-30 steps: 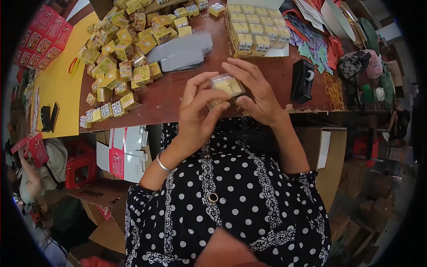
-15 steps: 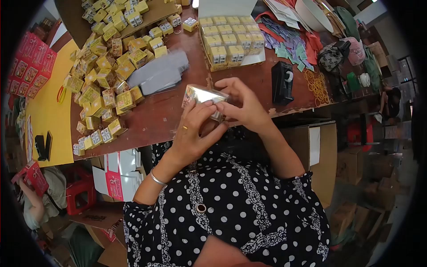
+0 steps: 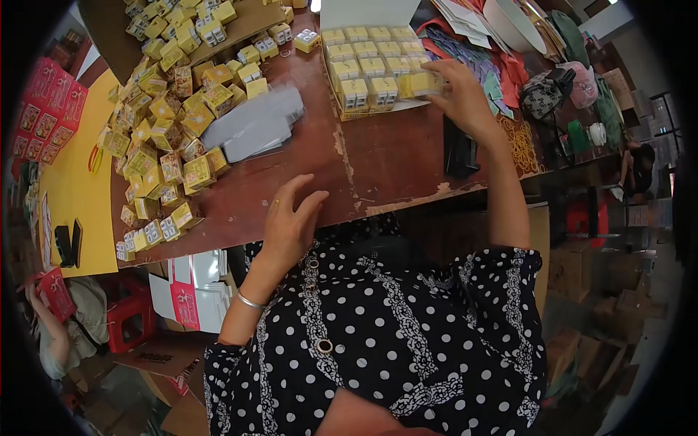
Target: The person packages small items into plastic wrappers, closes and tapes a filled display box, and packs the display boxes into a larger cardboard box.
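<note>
My right hand (image 3: pixel 465 98) holds a small clear-cased yellow box (image 3: pixel 422 85) at the right front corner of an open display carton (image 3: pixel 340 109). Rows of similar yellow boxes (image 3: pixel 372 67) fill much of that carton. Over the red-brown table (image 3: pixel 291 160), my left hand (image 3: pixel 291 221) is empty, its fingers apart and slightly curled. Beyond it, flat clear plastic sleeves (image 3: pixel 254 127) lie in a stack. To their left is a heap of small yellow boxes (image 3: pixel 171 131).
A black tape dispenser (image 3: pixel 458 149) stands below my right forearm's side. Rubber bands (image 3: pixel 519 145), purple and green packets (image 3: pixel 483 73) and a patterned bag (image 3: pixel 544 94) lie at the right. A large cardboard box (image 3: pixel 116 36) stands upper left. At far left, a person's arm (image 3: pixel 51 320) holds a red box.
My hands have parted. My right hand has carried the cased box up and right to the carton. My left hand has let go, staying near the table's front edge.
</note>
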Motion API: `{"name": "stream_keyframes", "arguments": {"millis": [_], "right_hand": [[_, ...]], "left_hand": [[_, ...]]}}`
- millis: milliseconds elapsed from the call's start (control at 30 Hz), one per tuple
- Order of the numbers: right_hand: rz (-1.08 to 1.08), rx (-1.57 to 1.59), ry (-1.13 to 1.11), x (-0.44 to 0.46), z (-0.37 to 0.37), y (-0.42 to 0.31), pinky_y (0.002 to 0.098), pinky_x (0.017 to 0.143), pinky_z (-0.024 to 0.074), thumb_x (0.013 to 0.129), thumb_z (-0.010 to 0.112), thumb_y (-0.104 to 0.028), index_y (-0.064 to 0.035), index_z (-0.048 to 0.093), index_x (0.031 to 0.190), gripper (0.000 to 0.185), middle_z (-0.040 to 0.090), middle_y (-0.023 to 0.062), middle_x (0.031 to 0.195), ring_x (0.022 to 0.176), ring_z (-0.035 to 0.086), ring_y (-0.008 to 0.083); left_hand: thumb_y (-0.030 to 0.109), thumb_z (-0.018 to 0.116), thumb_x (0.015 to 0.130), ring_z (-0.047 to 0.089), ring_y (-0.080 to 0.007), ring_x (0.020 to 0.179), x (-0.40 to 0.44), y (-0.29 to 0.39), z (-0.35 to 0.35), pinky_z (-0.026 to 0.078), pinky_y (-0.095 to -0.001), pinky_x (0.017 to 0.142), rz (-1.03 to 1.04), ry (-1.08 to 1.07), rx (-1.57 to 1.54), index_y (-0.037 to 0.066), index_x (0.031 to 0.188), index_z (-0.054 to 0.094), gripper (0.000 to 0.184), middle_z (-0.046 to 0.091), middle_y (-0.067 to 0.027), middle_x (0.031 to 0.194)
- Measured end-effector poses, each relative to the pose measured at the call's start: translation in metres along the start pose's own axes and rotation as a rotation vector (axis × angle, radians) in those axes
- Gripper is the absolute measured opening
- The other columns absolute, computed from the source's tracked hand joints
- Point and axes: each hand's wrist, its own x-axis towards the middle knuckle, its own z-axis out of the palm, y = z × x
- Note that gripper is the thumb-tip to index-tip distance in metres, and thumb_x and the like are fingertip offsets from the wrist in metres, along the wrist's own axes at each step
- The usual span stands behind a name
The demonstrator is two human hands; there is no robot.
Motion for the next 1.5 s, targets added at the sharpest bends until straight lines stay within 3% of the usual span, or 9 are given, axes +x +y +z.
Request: {"name": "stream_keyframes", "arguments": {"millis": [200,533,767,1000,1133,1200,1233,1367,1500], "right_hand": [[-0.132,0.033,-0.094,0.008,0.035,0.011,0.0387,0.094,0.0512,0.078,0.076,0.001,-0.0075,0.061,0.125,0.050,0.060,0.0132,0.125,0.115,0.059,0.0332],[-0.290,-0.060,0.123,0.002,0.062,0.014,0.0407,0.092,0.0497,0.075,0.077,-0.001,-0.0046,0.063,0.109,0.037,0.063,0.0116,0.114,0.110,0.059,0.0347],[-0.167,-0.034,0.181,-0.010,0.029,-0.035,0.0402,0.096,0.0476,0.083,0.073,-0.003,-0.0046,0.064,0.115,0.034,0.064,0.0138,0.117,0.113,0.059,0.0329],[-0.218,0.117,0.165,-0.031,0.032,-0.103,0.0402,0.093,0.0494,0.084,0.072,-0.003,-0.0040,0.066,0.112,0.029,0.065,0.0129,0.116,0.108,0.062,0.0330],[-0.230,0.211,0.138,-0.043,0.039,-0.114,0.0389,0.092,0.0499,0.082,0.073,-0.003,-0.0030,0.067,0.110,0.029,0.066,0.0119,0.114,0.107,0.062,0.0322],[-0.250,0.196,0.151,-0.045,0.042,-0.120,0.0360,0.087,0.0525,0.084,0.072,0.000,-0.0029,0.068,0.111,0.028,0.066,0.0116,0.112,0.102,0.064,0.0279],[-0.158,0.385,0.135,-0.045,0.046,-0.126,0.0337,0.084,0.0539,0.085,0.070,0.001,-0.0022,0.067,0.113,0.028,0.065,0.0115,0.113,0.098,0.065,0.0237],[0.006,0.856,0.121,-0.034,0.053,-0.161,0.0278,0.073,0.0565,0.090,0.064,0.004,0.0015,0.062,0.121,0.031,0.063,0.0113,0.118,0.088,0.066,0.0133],[0.044,0.919,0.019,-0.022,0.055,-0.176,0.0280,0.082,0.0561,0.095,0.056,0.003,0.0025,0.052,0.136,0.041,0.063,0.0130,0.114,0.097,0.065,0.0140]], "left_hand": [[-0.001,0.071,0.082,0.058,-0.0372,0.116,0.001,-0.009,-0.006,0.051,-0.0436,0.095,-0.061,0.002,0.002,0.006,0.111,0.067,0.030,0.056,-0.0171,0.128],[-0.001,0.070,0.081,0.058,-0.0363,0.112,0.005,-0.025,-0.022,0.049,-0.0433,0.094,-0.013,0.102,0.004,0.003,0.108,0.064,0.028,0.059,-0.0149,0.116],[0.000,0.071,0.080,0.058,-0.0355,0.107,0.020,-0.064,-0.082,0.049,-0.0424,0.091,-0.090,0.260,0.184,0.002,0.108,0.063,0.030,0.060,-0.0139,0.112],[0.017,0.083,0.073,0.055,-0.0366,0.121,0.101,-0.119,-0.058,0.048,-0.0471,0.097,-0.113,-0.101,0.416,0.002,0.126,0.053,0.063,0.061,-0.0169,0.124],[0.018,0.084,0.072,0.056,-0.0358,0.121,0.123,-0.113,-0.060,0.047,-0.0480,0.097,-0.203,-0.184,0.508,0.003,0.125,0.055,0.063,0.063,-0.0157,0.121],[0.016,0.083,0.074,0.057,-0.0363,0.118,0.120,-0.122,-0.062,0.048,-0.0487,0.095,-0.148,-0.046,0.478,0.006,0.123,0.059,0.056,0.064,-0.0150,0.115],[0.012,0.079,0.077,0.062,-0.0353,0.106,0.118,-0.124,-0.062,0.050,-0.0474,0.087,-0.090,0.070,0.410,0.007,0.115,0.066,0.041,0.065,-0.0142,0.106],[0.006,0.075,0.081,0.066,-0.0325,0.089,0.106,-0.093,-0.067,0.052,-0.0430,0.076,-0.115,0.211,0.063,0.007,0.107,0.070,0.026,0.064,-0.0134,0.096],[-0.002,0.070,0.084,0.064,-0.0265,0.076,0.084,-0.036,-0.082,0.052,-0.0360,0.066,0.010,0.257,-0.053,0.006,0.105,0.073,0.023,0.062,-0.0104,0.090]]}}
